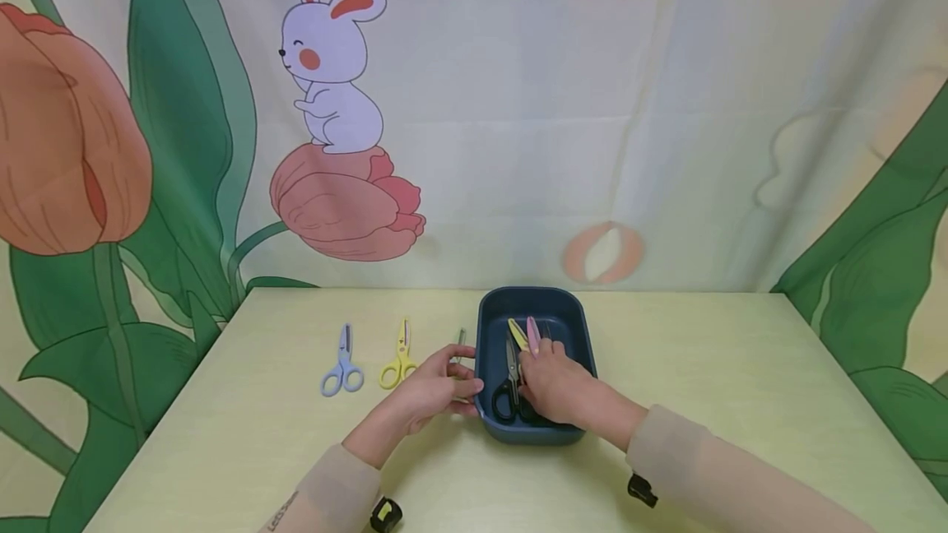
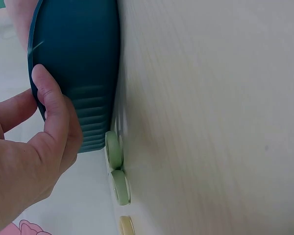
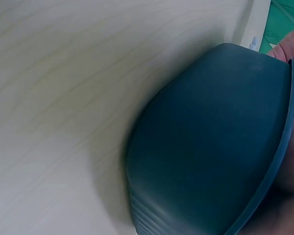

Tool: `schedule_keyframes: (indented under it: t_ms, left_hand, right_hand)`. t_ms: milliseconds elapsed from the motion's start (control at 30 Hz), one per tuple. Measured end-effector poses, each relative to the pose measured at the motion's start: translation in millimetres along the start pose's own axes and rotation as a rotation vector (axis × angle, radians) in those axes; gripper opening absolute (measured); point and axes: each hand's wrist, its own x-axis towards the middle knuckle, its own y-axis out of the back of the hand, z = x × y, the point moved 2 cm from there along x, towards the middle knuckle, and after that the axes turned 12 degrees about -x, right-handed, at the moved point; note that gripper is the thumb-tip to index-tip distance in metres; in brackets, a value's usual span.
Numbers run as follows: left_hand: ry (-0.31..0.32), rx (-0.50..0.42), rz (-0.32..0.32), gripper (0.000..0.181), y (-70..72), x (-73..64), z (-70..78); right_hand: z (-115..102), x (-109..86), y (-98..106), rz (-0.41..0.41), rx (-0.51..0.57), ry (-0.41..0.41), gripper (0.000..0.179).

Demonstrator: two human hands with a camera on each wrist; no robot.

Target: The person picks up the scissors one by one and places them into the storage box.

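Showed smooth, matt plastic on the box (image 2: 78, 39), ribbed in places; metal and plastic in the black scissors (image 1: 512, 370); faint wood-like grain across the table (image 1: 704, 368); matt, creased cloth in the curtain (image 1: 518, 105).

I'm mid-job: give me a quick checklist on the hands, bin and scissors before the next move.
1. Bin steadied: ok, the left hand pinches its left rim.
2. Right hand inside the bin: ok.
3. Right hand's grip on any scissors: cannot tell, its fingertips are hidden.
4. Blue scissors and yellow scissors apart on the table: ok.
5. Green scissors unobstructed in the head view: not ok, partly covered by the left hand.
6. Bin emptied: not ok, black-handled scissors lie inside.
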Motion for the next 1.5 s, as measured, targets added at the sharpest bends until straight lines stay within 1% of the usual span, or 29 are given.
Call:
schedule_keyframes:
  t_ms: [200,367,533,733,767,833,933,967,1000,1100,1167,1300,1367,1500]
  left_hand:
    - [-0.007,-0.002,0.008,0.054,0.0,-0.3,0.2]
    - [-0.003,0.001,0.012,0.055,0.7,0.7,-0.9]
    - [-0.002,-0.005,0.012,0.055,0.6,1.5,-2.3]
    - [-0.004,-0.010,0.006,0.055,0.8,1.0,-3.3]
    - [-0.005,-0.010,0.005,0.055,0.9,1.0,-3.3]
    - [-0.004,-0.009,0.005,0.055,0.7,1.1,-3.0]
    - [0.000,-0.011,0.011,0.055,0.8,1.5,-2.7]
    - [-0.001,-0.009,0.011,0.055,1.0,1.7,-3.0]
    - [-0.001,-0.008,0.012,0.055,1.1,1.9,-3.1]
    - [-0.002,-0.007,0.013,0.055,1.4,1.8,-3.3]
    - [-0.004,-0.004,0.008,0.056,1.6,1.9,-3.6]
    - [0.000,-0.008,0.008,0.056,1.6,1.7,-4.2]
    - [-0.002,-0.009,0.006,0.056,1.4,1.7,-4.4]
    - [0.002,-0.010,0.010,0.056,1.4,1.8,-3.4]
  right_hand:
    - [-1,0.0,-1,0.031,0.017,0.003,0.029]
    - [0,0.2,-1,0.040,0.018,0.005,0.024]
    - [1,-0.5,-1,0.036,0.030,0.005,0.024]
    - [6,-1.1,-2,0.004,0.066,-0.033,0.028]
    - [7,-1.4,-2,0.002,0.067,-0.038,0.030]
    - [9,-2.3,-2,0.010,0.065,-0.043,0.039]
    - [11,-5.0,1,0.049,0.056,-0.036,0.055]
    - [12,-6.1,2,0.065,0.056,-0.033,0.056]
    - [13,-7.2,3,0.081,0.059,-0.031,0.055]
    - [18,-11.0,7,0.125,0.071,-0.029,0.042]
    - [21,-13.9,8,0.147,0.073,-0.031,0.037]
    - [30,-19.5,10,0.204,0.074,-0.034,0.039]
    - [34,-22.5,10,0.240,0.094,-0.028,0.038]
    - [43,-27.8,10,0.351,0.144,-0.029,0.034]
